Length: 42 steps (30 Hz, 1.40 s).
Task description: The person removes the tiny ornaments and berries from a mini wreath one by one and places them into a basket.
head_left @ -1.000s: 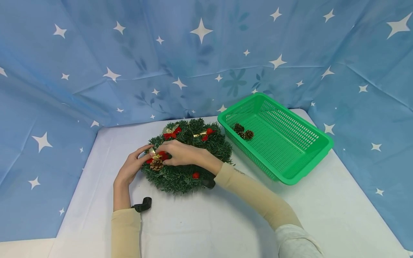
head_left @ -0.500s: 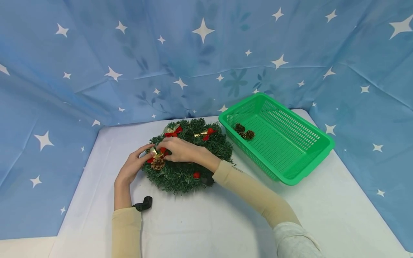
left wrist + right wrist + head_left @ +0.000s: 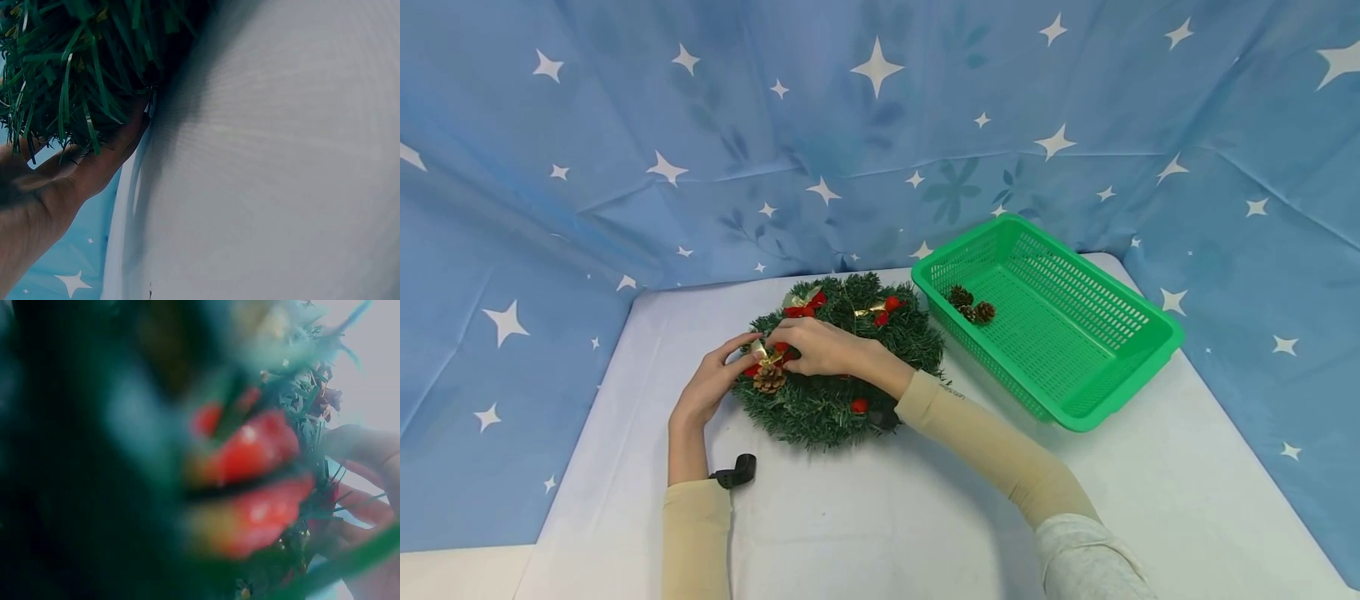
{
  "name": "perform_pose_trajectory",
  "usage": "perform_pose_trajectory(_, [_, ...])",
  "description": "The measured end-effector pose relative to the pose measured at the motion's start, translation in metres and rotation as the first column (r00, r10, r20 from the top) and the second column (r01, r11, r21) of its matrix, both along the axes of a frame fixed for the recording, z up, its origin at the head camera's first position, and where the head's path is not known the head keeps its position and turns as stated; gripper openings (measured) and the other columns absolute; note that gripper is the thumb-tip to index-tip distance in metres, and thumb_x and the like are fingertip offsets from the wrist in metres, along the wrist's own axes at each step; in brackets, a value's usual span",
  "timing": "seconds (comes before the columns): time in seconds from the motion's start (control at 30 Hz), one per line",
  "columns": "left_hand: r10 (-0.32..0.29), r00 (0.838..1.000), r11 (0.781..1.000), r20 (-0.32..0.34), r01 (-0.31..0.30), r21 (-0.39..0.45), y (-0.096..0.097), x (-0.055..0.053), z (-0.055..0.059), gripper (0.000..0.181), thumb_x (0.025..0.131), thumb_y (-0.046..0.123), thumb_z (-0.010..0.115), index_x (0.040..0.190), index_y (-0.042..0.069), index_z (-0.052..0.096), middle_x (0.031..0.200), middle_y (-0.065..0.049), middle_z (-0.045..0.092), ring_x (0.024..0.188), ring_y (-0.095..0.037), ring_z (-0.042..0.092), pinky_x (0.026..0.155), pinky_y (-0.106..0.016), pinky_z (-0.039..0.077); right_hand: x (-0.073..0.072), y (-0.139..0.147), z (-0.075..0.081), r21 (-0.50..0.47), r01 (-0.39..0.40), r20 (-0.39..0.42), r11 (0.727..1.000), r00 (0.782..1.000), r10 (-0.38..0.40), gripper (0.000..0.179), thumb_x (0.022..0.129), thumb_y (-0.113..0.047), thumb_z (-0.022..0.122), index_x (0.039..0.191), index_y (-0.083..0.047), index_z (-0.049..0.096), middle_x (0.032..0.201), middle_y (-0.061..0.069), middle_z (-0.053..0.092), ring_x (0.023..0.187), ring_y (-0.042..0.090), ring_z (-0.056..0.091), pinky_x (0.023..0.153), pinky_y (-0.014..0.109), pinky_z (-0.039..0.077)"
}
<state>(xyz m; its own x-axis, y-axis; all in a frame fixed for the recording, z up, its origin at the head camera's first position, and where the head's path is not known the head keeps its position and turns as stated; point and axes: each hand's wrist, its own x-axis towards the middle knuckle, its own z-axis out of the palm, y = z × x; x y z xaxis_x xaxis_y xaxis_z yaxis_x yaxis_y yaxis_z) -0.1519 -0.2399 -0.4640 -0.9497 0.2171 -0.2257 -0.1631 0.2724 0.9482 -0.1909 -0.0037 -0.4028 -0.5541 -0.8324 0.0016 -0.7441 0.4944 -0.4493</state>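
A: Where is the wreath (image 3: 812,423) placed?
B: It is laid on the white surface (image 3: 857,525), toward the far edge, just left of the green basket (image 3: 1052,354).

A: How are the fingers of the right hand (image 3: 823,346) arranged?
B: They are curled over the left part of the wreath, and a red-and-gold bow (image 3: 771,360) is grasped between them and the thumb.

A: And those of the left hand (image 3: 706,385)?
B: Thumb and fingertips are brought to the left side of the same bow, with the palm held beside the outer edge of the wreath. In the left wrist view, the green tufts are met by the fingers from the side. Whether anything is pinched by them cannot be told.

A: What is carried by the wreath near the hands?
B: A pine cone (image 3: 769,378) is seen just below the bow. A red ball (image 3: 860,406) is set near the front, and a second bow (image 3: 805,304) is set farther back. In the right wrist view, red ornaments in the foreground are blurred.

A: What is contained in the basket?
B: A small cluster of brown cones (image 3: 985,312) is gathered at its left end.

A: What is shown behind?
B: A blue curtain (image 3: 880,142), patterned with white stars.
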Motion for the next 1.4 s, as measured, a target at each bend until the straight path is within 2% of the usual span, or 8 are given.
perform_pose_trajectory(0.57, [-0.006,1.000,1.000,0.000,0.006,-0.006,0.000,0.000,0.001,0.069,0.104,0.040,0.062,0.162,0.015,0.036,0.173,-0.013,0.010,0.157,-0.043,0.012,0.120,-0.074,0.016,0.005,0.001,0.004,0.005,0.006,-0.032,1.000,0.999,-0.006,0.039,0.098,-0.016,0.073,0.136,-0.011,0.066,0.134,0.006,0.065,0.118,0.019,0.065,0.091,0.030,0.057])
perform_pose_trajectory(0.97, [-0.015,1.000,1.000,-0.013,0.015,-0.002,0.000,0.000,0.001,0.067,0.105,0.041,0.061,0.161,0.013,0.037,0.172,-0.014,0.014,0.156,-0.042,0.020,0.121,-0.071,0.019,0.008,-0.001,0.006,-0.035,-0.018,-0.019,0.999,1.000,0.018,0.039,0.098,-0.014,0.072,0.137,-0.013,0.067,0.138,0.005,0.064,0.118,0.020,0.066,0.089,0.027,0.056])
perform_pose_trajectory(1.1, [-0.015,1.000,1.000,-0.018,0.015,-0.010,-0.001,0.000,0.001,0.067,0.105,0.041,0.060,0.161,0.013,0.037,0.172,-0.014,0.014,0.157,-0.042,0.017,0.121,-0.071,0.019,0.010,-0.001,0.007,-0.034,-0.033,0.011,0.999,0.999,0.033,0.041,0.098,-0.011,0.071,0.139,-0.012,0.065,0.144,0.007,0.062,0.103,0.020,0.071,0.082,0.025,0.054])
perform_pose_trajectory(1.2, [-0.012,1.000,1.000,-0.022,0.011,-0.011,-0.001,0.000,0.001,0.066,0.105,0.041,0.060,0.161,0.012,0.038,0.172,-0.014,0.014,0.157,-0.042,0.017,0.121,-0.071,0.019,0.011,-0.002,0.008,-0.033,-0.049,0.045,0.998,0.998,0.051,0.043,0.098,-0.009,0.070,0.141,-0.011,0.064,0.147,0.008,0.060,0.106,0.021,0.071,0.083,0.024,0.052])
perform_pose_trajectory(1.33, [-0.012,1.000,1.000,-0.025,0.012,0.000,-0.001,-0.001,-0.001,0.066,0.105,0.040,0.059,0.160,0.011,0.038,0.172,-0.015,0.015,0.153,-0.043,0.025,0.121,-0.068,0.022,0.012,-0.004,0.008,-0.030,-0.080,0.077,0.996,0.994,0.082,0.042,0.098,-0.007,0.069,0.140,-0.009,0.064,0.143,0.008,0.062,0.121,0.020,0.065,0.093,0.024,0.053])
perform_pose_trajectory(1.4, [-0.013,1.000,1.000,-0.024,0.013,0.003,-0.001,-0.002,-0.001,0.065,0.106,0.039,0.059,0.161,0.011,0.037,0.172,-0.015,0.015,0.152,-0.043,0.028,0.121,-0.067,0.024,0.012,-0.006,0.008,-0.028,-0.096,0.089,0.995,0.991,0.098,0.041,0.098,-0.006,0.068,0.138,-0.008,0.064,0.140,0.008,0.064,0.120,0.020,0.065,0.094,0.025,0.053])
